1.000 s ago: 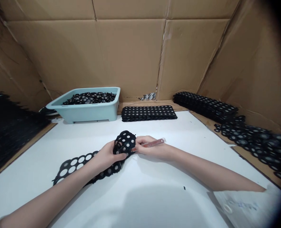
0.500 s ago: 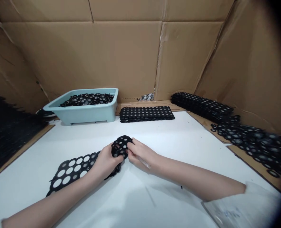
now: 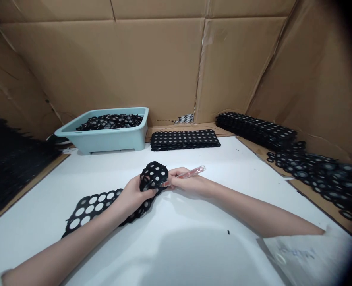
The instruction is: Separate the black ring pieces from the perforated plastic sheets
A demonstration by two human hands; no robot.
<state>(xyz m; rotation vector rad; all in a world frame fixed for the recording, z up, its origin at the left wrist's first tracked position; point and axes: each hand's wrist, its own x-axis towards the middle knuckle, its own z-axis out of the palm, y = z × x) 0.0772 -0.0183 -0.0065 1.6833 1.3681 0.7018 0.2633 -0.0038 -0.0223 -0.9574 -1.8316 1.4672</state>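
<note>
– White tabletop (image 3: pixel 238 171), cardboard walls (image 3: pixel 158 63). Where was the black holey sheet (image 3: pixel 154 173)?
– Near middle; left hand (image 3: pixel 136 194) pinched its bunched end, right hand (image 3: pixel 183 180) pinched a reddish stick (image 3: pixel 194 171). Tip was hard to make out, tbh.

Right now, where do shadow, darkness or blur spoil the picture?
Head view: soft shadow on the white table, bottom centre; head view: blue marks on the right sleeve too blurred to read; head view: black pile at left mostly too dark for detail.
</note>
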